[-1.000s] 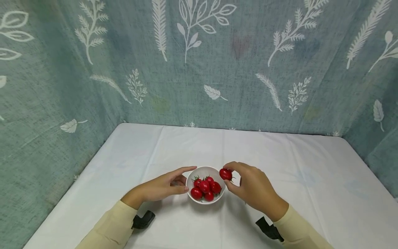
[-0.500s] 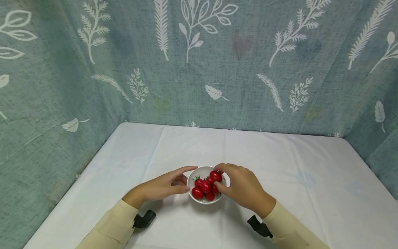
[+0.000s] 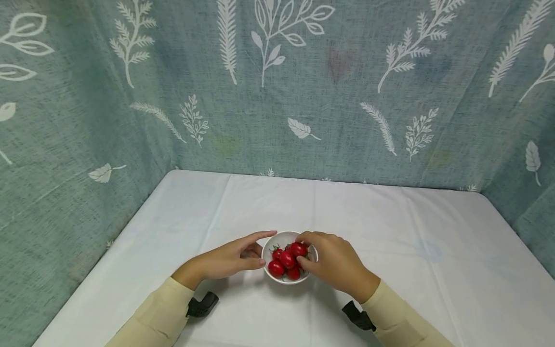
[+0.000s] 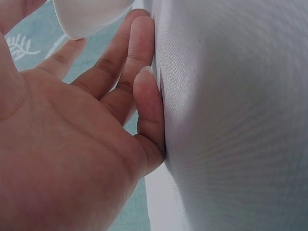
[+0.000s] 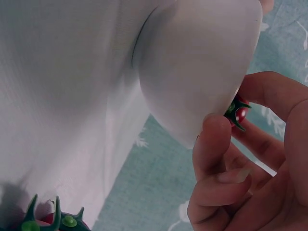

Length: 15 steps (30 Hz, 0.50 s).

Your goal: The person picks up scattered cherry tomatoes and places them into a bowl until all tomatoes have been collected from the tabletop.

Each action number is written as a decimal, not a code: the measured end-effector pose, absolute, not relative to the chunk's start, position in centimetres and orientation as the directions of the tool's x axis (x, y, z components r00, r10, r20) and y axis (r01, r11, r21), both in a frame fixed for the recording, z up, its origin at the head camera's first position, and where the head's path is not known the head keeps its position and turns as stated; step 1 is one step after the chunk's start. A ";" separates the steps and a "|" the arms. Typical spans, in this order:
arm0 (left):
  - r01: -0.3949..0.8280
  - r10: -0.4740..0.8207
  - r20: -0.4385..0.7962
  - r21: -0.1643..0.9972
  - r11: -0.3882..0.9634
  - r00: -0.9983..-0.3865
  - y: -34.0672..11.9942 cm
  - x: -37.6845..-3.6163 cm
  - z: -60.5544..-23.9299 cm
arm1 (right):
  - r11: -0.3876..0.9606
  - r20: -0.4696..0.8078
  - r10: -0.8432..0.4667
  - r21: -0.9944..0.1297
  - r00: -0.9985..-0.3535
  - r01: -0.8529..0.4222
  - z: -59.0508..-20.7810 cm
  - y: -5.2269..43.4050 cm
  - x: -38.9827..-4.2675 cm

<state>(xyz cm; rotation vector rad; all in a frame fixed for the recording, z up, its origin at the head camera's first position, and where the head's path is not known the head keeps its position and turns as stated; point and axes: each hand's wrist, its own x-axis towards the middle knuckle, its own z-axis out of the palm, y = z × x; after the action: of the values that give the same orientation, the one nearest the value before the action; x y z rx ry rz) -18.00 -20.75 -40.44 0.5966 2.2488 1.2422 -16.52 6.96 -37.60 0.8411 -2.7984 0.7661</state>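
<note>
A white bowl (image 3: pixel 265 272) on the table holds several red cherry tomatoes (image 3: pixel 276 268) with green stems. My right hand (image 3: pixel 336 258) reaches over its right rim and pinches one cherry tomato (image 3: pixel 298 248) between thumb and fingers, over the others inside. The right wrist view shows this tomato's green stem (image 5: pixel 234 111) at the rim, most of its body hidden. My left hand (image 3: pixel 227 258) rests at the bowl's left side, index finger and thumb at the rim, fingers extended. In the left wrist view a fingertip touches the bowl's underside (image 4: pixel 89 19) and the little finger lies against the cloth.
More green-stemmed tomatoes (image 5: pixel 67 222) lie on the white cloth at the lower left of the right wrist view; the head view does not show them. A white cloth (image 3: pixel 368 212) covers the table. Green leaf-patterned curtains (image 3: pixel 251 120) stand behind and at both sides.
My right hand has carried its tomato leftward from beside the bowl's right rim to over the other tomatoes, then slightly lower. The left hand and bowl keep their places relative to each other.
</note>
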 end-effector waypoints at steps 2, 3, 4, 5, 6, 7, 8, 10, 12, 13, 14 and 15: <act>0.133 0.589 -0.212 0.863 0.487 -0.780 -20.8 -18.0 -40.5 | 0.719 0.248 -0.485 -0.432 -0.838 -0.544 -37.7 6.8 -16.5; 0.132 0.588 -0.212 0.864 0.486 -0.780 -20.8 -18.0 -40.5 | 0.719 0.247 -0.487 -0.432 -0.838 -0.545 -37.7 6.8 -16.6; 0.131 0.588 -0.213 0.864 0.486 -0.781 -20.8 -18.0 -40.5 | 0.718 0.247 -0.488 -0.432 -0.837 -0.545 -37.7 6.8 -16.6; 0.129 0.587 -0.213 0.864 0.486 -0.781 -20.8 -18.0 -40.5 | 0.720 0.246 -0.488 -0.429 -0.837 -0.546 -37.8 6.7 -16.6; 0.127 0.587 -0.214 0.866 0.484 -0.781 -20.8 -18.0 -40.5 | 0.722 0.246 -0.489 -0.425 -0.837 -0.547 -37.8 6.7 -16.6; 0.127 0.587 -0.214 0.866 0.483 -0.781 -20.8 -17.9 -40.5 | 0.723 0.246 -0.490 -0.421 -0.836 -0.548 -37.8 6.7 -16.6; 0.126 0.588 -0.213 0.867 0.481 -0.780 -20.8 -17.9 -40.4 | 0.724 0.249 -0.492 -0.415 -0.834 -0.551 -37.9 6.7 -16.7; 0.127 0.589 -0.212 0.867 0.481 -0.780 -20.7 -17.9 -40.4 | 0.728 0.248 -0.493 -0.407 -0.834 -0.551 -37.9 6.7 -16.7; 0.126 0.589 -0.213 0.868 0.481 -0.780 -20.7 -17.9 -40.4 | 0.729 0.246 -0.493 -0.406 -0.835 -0.550 -37.9 6.7 -16.7; 0.128 0.589 -0.212 0.867 0.481 -0.780 -20.7 -17.9 -40.3 | 0.730 0.246 -0.492 -0.407 -0.835 -0.550 -37.9 6.7 -16.8; 0.127 0.587 -0.213 0.866 0.483 -0.781 -20.7 -17.9 -40.3 | 0.731 0.246 -0.491 -0.406 -0.836 -0.549 -38.0 6.7 -16.8; 0.128 0.586 -0.213 0.865 0.485 -0.782 -20.7 -17.9 -40.3 | 0.731 0.245 -0.489 -0.408 -0.837 -0.547 -38.0 6.8 -16.7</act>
<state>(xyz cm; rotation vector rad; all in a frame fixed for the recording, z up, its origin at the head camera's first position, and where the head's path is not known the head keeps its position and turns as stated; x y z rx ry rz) -17.94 -20.70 -40.30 0.5891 2.2458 1.2499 -16.74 6.76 -37.97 0.8440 -2.8096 0.7206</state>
